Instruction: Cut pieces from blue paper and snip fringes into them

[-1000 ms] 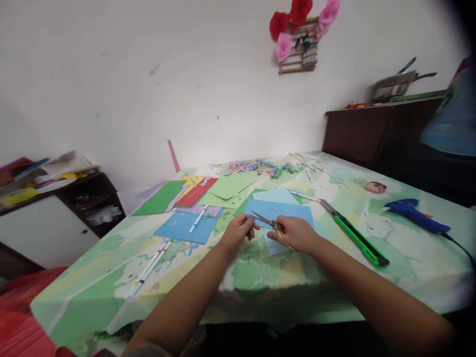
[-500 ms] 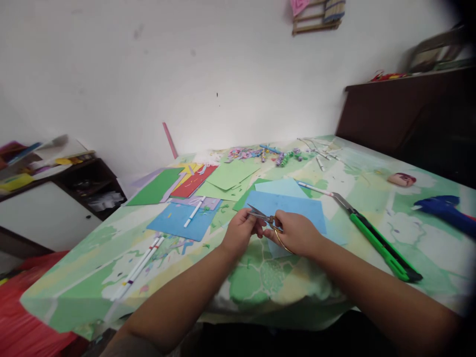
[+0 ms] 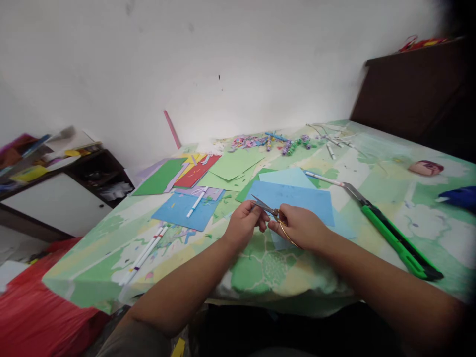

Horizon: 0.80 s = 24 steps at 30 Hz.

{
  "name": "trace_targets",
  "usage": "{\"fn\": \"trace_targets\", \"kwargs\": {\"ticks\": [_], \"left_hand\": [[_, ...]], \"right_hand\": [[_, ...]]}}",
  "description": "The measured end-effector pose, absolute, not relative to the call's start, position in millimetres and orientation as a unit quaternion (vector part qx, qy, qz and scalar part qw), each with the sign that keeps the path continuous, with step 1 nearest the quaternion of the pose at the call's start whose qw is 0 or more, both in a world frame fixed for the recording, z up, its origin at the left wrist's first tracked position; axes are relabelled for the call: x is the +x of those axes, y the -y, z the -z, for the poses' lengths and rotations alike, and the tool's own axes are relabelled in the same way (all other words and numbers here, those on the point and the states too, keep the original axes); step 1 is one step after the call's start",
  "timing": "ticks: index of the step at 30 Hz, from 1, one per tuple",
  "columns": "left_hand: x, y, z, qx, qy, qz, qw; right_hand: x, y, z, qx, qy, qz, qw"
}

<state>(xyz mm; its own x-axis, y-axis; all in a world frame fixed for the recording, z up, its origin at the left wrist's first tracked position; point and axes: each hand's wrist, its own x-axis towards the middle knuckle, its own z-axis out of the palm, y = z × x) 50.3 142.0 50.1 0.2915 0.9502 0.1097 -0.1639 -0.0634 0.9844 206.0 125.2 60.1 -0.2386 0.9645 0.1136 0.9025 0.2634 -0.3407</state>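
Note:
My right hand [image 3: 299, 224] is closed round the gold handles of a pair of scissors [image 3: 269, 209], whose blades point up and to the left. Beside the blades, my left hand [image 3: 243, 223] is closed in a pinch, its fingertips by the metal. Whatever lies between those fingers is too small or hidden to make out. Both hands are over the table's front, just before a blue sheet of paper [image 3: 297, 196]. A pale blue sheet [image 3: 288, 176] lies partly under it.
On the patterned tablecloth [image 3: 267, 272] lie a green cutter knife [image 3: 394, 233], markers [image 3: 147, 253], a red sheet [image 3: 197, 172], light green sheets [image 3: 236, 166] and another blue sheet [image 3: 178, 210]. Paper scraps [image 3: 249, 142] are heaped at the back. At right are a pinkish block [image 3: 426, 167] and a blue tool [image 3: 459, 198].
The camera view has tilted down and shifted a little, so the table appears moved. Both hands keep nearly the same position, with the scissors still in my right hand.

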Motion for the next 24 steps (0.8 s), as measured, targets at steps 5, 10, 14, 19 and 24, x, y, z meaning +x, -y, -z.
{"fn": "trace_targets", "kwargs": {"ticks": [5,10,14,19,24], "left_hand": [[48.2,-141.4,-50.6,0.606,-0.363,-0.460,0.539],[46.4,-140.1,-53.0,0.638,-0.372,-0.443,0.509],[46.5,-137.6,-57.4,0.639,-0.374,-0.439,0.509],[46.3,-137.0,-58.4,0.644,-0.378,-0.428,0.509],[46.6,-139.0,-57.3,0.665,-0.388,-0.423,0.477]], "right_hand": [[210.1,-123.7,-61.5,-0.567,0.797,-0.142,0.150],[213.3,-124.3,-60.0,-0.543,0.807,-0.174,0.155],[214.1,-125.9,-57.5,-0.532,0.813,-0.182,0.150],[214.3,-126.2,-58.1,-0.541,0.811,-0.175,0.139],[213.1,-125.2,-60.0,-0.562,0.802,-0.154,0.129]]}}
